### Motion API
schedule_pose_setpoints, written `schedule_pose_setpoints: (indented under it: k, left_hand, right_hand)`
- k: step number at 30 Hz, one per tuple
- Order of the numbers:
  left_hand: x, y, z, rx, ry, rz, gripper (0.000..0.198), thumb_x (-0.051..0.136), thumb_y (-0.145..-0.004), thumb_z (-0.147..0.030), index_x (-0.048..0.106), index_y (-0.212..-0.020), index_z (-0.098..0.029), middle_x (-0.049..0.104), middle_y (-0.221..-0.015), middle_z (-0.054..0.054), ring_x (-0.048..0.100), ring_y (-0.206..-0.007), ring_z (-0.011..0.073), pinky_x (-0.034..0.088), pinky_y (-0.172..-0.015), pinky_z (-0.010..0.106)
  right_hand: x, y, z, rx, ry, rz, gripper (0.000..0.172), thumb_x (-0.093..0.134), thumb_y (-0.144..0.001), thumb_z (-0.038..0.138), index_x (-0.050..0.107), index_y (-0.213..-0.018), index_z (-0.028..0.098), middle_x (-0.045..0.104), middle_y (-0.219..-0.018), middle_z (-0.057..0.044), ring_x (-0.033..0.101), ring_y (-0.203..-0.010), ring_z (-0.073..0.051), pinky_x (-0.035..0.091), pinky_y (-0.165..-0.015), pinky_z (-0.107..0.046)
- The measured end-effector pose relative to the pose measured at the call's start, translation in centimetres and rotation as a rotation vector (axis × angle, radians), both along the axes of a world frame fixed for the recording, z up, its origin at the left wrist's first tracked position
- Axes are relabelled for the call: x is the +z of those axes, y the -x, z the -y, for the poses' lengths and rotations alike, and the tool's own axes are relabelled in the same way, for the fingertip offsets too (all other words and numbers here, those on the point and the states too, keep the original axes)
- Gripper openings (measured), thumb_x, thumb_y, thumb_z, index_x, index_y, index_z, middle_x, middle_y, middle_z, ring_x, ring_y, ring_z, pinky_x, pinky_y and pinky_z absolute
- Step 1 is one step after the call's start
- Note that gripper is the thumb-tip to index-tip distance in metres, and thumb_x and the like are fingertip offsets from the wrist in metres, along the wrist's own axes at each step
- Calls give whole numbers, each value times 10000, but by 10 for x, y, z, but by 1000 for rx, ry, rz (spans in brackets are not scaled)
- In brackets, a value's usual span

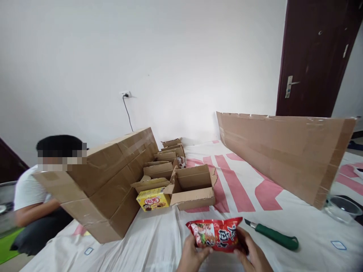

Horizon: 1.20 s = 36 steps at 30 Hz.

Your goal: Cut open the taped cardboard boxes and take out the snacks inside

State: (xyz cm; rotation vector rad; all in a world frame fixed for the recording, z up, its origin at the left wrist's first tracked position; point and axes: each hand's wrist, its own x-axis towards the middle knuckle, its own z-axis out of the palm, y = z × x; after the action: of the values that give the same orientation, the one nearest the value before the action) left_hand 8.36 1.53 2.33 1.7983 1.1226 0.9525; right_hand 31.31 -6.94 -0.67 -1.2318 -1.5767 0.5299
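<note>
- Red snack packet (217, 235) clamped between left hand (192, 255) and right hand (253, 254), above the bed's near edge, seemingly not yet packed.
- Open cardboard box (193, 187) mid-bed, empty; yellow snack box (153, 199) touching its left side.
- Green utility knife (274, 235) lying untouched just right of the packet.

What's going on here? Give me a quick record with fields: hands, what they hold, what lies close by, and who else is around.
left hand: grips the red snack packet at its left end
right hand: grips the packet's right end
nearby: green-handled utility knife on the white and pink sheet, right of the packet
ahead: open cardboard box, yellow snack box beside it
other person: seated at left behind a large carton
</note>
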Motion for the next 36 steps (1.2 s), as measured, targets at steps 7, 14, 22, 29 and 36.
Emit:
schedule_pose_setpoints:
  k: [7, 14, 22, 29, 36]
  left_hand:
    - [122, 26, -88, 262, -185, -173, 447, 660, -735, -473, 570, -1028, -148, 699, -1020, 116, 645, -947, 288, 505, -823, 393]
    - [147, 25, -144, 321, -199, -391, 264, 661, -804, -284, 591, -1015, -141, 690, -1010, 79, 650, -923, 213, 486, -852, 396]
    - [135, 32, -65, 271, -390, -295, 440, 595, -792, -337, 488, -1181, -160, 663, -1148, 127, 620, -1059, 283, 491, -857, 387]
    - [20, 51, 1, 70, -342, -160, 440, 636, -746, -343, 585, -1156, -191, 687, -1140, 107, 629, -1082, 295, 500, -942, 405]
    - [2, 55, -36, 142, -92, -215, 429, 651, -643, -234, 637, -1065, -156, 631, -1185, 156, 548, -1168, 322, 411, -1033, 437]
  right_hand:
    - [152, 25, -120, 10, -82, 127, 409, 472, -906, 220, 397, -1309, 220, 584, -1273, -95, 567, -1162, -226, 477, -971, -380]
    - [161, 40, -201, -85, -2, 208, 326, 599, -786, 100, 519, -1088, 196, 659, -1048, -87, 598, -1041, -272, 455, -907, -470]
    - [145, 20, -125, 51, -191, 176, 395, 490, -868, 220, 399, -1252, 198, 605, -1167, -98, 590, -1046, -226, 480, -900, -358]
    - [57, 8, -53, 296, -93, 275, 282, 547, -804, 267, 556, -1071, 178, 669, -947, -83, 620, -780, -219, 504, -720, -331]
    - [9, 25, -101, 143, 87, 49, 464, 596, -697, 176, 558, -1159, 177, 677, -1100, -105, 637, -999, -266, 513, -865, -393]
